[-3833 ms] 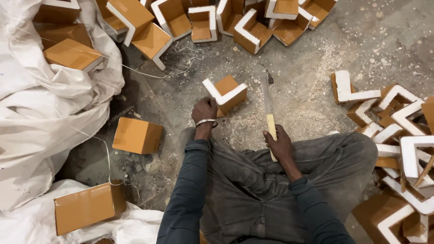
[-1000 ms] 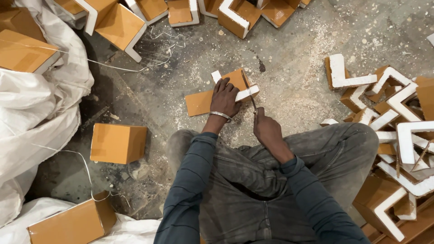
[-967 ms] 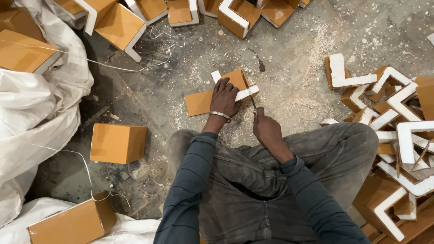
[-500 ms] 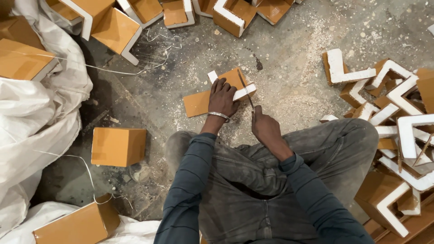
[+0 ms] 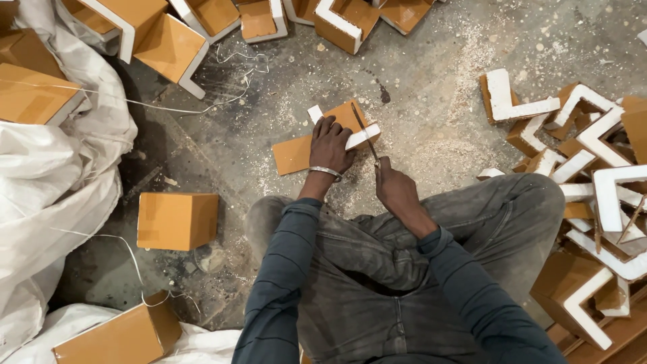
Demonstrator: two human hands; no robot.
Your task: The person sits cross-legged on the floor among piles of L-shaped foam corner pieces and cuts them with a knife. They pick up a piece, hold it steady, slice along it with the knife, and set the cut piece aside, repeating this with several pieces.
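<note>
An orange L-shaped corner block [image 5: 296, 152] with white foam edges lies on the dusty concrete floor in front of my knees. My left hand [image 5: 330, 145], with a metal bracelet on the wrist, presses down on top of it. My right hand [image 5: 394, 189] grips a thin saw blade [image 5: 364, 133] whose tip slants across the block's right end. Pale sawdust covers the floor around the block.
Several orange and white corner blocks are heaped at the right [image 5: 593, 175] and along the top [image 5: 222, 20]. A whole orange box [image 5: 176, 220] sits at the left beside white sacks [image 5: 47, 202]. Another orange box [image 5: 118, 337] lies bottom left.
Since the oldest frame my left hand laid the block flat and pressed onto it, and my right hand brought the blade onto its right end. The view shifted slightly.
</note>
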